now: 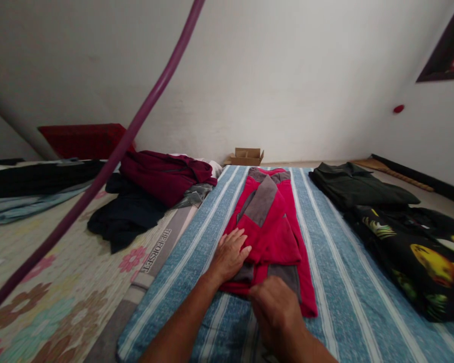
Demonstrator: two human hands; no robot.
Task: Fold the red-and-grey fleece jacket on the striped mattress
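A red top with grey panels (287,237) lies on the blue striped cover, folded lengthwise with a sleeve laid across its middle. My left hand (230,254) rests open on its left side, palm down and fingers stretched over the fabric. At the near edge of the same top is my right hand (276,307), slightly blurred, with its fingers curled together. The fingertips sit by the hem, and whatever they hold is hidden from view.
The blue striped cover (196,252) spreads beneath. Folded dark green clothing (359,186) and a black printed garment (419,257) lie right. To the left are maroon (166,174) and navy (128,209) garments. A purple pole (136,121) crosses the view; a cardboard box (244,157) stands behind.
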